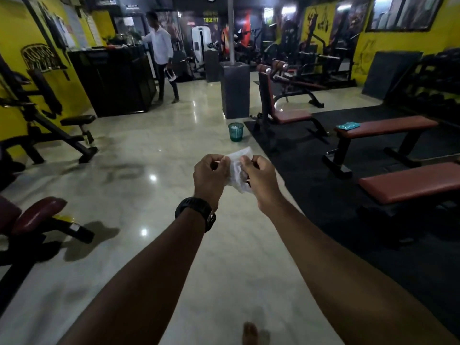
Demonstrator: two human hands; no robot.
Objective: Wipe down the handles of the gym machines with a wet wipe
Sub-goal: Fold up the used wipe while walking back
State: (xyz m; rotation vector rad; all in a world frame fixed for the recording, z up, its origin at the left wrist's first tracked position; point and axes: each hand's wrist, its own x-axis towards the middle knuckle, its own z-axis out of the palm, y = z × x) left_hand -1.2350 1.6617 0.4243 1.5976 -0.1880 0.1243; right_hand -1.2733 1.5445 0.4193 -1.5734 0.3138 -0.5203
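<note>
A crumpled white wet wipe [237, 170] hangs between both hands in front of me, over the shiny floor. My left hand [210, 176], with a black watch on its wrist, pinches the wipe's left edge. My right hand [260, 179] grips its right side. A teal wipe packet [347, 125] lies on the near end of a red flat bench [388, 127] to the right. No machine handle is near my hands.
A green mesh bin [236, 131] stands on the floor ahead by a grey pillar [235, 88]. Red benches [410, 186] sit on black matting at right, machines [37, 125] at left. A person in a white shirt [161, 53] stands by a black counter [112, 80].
</note>
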